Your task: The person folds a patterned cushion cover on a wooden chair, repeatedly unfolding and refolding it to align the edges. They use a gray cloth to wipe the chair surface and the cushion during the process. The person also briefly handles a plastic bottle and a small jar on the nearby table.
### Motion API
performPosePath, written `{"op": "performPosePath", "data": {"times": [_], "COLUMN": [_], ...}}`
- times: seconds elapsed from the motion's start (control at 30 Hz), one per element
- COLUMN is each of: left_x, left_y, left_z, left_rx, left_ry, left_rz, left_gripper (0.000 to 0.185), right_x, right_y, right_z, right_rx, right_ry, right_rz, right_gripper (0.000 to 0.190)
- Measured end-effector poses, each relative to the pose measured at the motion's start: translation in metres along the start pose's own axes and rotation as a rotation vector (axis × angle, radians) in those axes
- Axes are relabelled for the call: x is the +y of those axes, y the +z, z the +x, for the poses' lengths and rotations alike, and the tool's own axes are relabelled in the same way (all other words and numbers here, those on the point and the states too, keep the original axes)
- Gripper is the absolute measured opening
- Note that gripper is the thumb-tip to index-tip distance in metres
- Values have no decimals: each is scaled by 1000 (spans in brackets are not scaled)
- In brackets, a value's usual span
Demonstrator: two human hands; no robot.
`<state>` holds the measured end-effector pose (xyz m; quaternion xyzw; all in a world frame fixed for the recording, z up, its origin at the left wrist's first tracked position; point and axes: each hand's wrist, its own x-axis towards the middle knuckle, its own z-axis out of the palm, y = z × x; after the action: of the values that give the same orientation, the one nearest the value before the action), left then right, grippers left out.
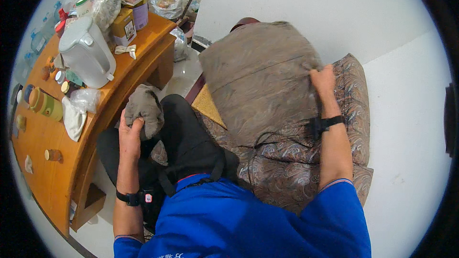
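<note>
My left hand (129,132) grips a crumpled grey-brown cloth (144,107) above my knees, beside the desk edge. On the right, my right hand (322,79) clutches the edge of a large brown patterned cushion or cushion cover (261,75), slightly blurred, with a dark line across its middle. It is raised and tilted over a paisley-covered sofa (287,182). A black cord (256,147) trails over the sofa just below the raised piece. Black bands circle both my wrists.
A curved wooden desk (104,114) at the left bears a grey-white pitcher (86,53), a yellow-green jar (45,104), a box (123,27), a white cloth (74,118) and plastic bags. A woven yellow panel (208,106) shows behind the cushion piece. White walls (401,114) border the sofa.
</note>
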<state>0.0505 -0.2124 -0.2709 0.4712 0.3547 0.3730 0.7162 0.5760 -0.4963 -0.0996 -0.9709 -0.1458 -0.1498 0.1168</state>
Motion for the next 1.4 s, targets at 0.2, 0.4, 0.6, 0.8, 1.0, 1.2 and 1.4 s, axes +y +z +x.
{"op": "performPosePath", "data": {"times": [0.2, 0.4, 0.6, 0.8, 1.0, 1.2, 1.4], "left_x": [-5, -2, -9, -7, -10, -10, -7], "left_y": [8, -2, 0, 7, 3, -7, -6], "left_z": [-1, -6, -4, -8, -7, -9, -10], "left_rx": [-46, -18, -18, -9, -13, 10, 4], "left_ry": [-22, 5, -14, -40, -44, -28, -34], "left_rz": [60, 87, 76, 163, 94, 90, 70], "left_gripper": [57, 57, 56, 55, 55, 54, 54], "right_x": [24, -18, -76, -118, -138, -118, -9], "right_y": [-10, 8, 16, 43, 68, 43, -25], "right_z": [-2, -46, -132, -191, -221, -152, -37], "right_rx": [-60, -176, -318, -522, -586, -360, -69], "right_ry": [-122, -158, -387, -459, -410, -245, -29], "right_rz": [106, 195, 362, 327, 451, 456, -161], "right_gripper": [68, 61, 48, 48, 44, 50, 50]}}
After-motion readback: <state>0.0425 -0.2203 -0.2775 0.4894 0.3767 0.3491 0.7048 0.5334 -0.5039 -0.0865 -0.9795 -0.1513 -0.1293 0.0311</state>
